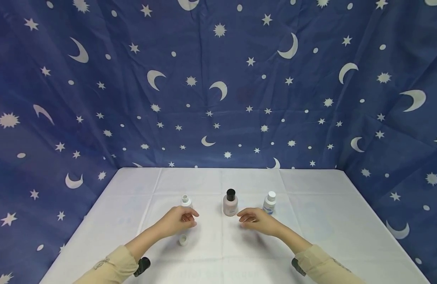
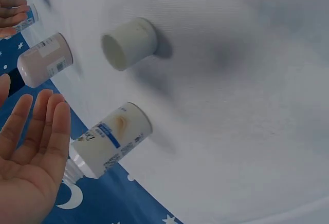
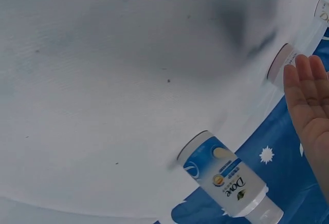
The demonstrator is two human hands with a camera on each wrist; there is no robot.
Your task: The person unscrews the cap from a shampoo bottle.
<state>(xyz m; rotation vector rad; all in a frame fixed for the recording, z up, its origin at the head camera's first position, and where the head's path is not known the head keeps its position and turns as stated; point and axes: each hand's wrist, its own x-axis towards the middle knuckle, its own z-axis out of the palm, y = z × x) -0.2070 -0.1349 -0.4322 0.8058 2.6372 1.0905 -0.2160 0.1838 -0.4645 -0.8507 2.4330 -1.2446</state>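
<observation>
My left hand [image 1: 176, 221] hovers over the table with loosely bent fingers and holds nothing. Just behind it stands a white bottle [image 1: 186, 200] with its threaded neck bare; the left wrist view shows the label of this bottle [image 2: 114, 141]. A white cap [image 1: 183, 240] lies on the cloth below that hand. In the middle, a pinkish bottle [image 1: 230, 206] with a black cap stands upright. To its right my right hand [image 1: 260, 221] is in the air, fingers relaxed, nothing in them. Beyond this hand is a capped white-and-blue Dove bottle [image 3: 223, 175].
A white cloth [image 1: 211, 260] with fold lines covers the table. Behind and at both sides hangs a dark blue curtain [image 1: 200, 55] with moons and stars. Dark wrist straps [image 1: 142, 266] show at the sleeve cuffs.
</observation>
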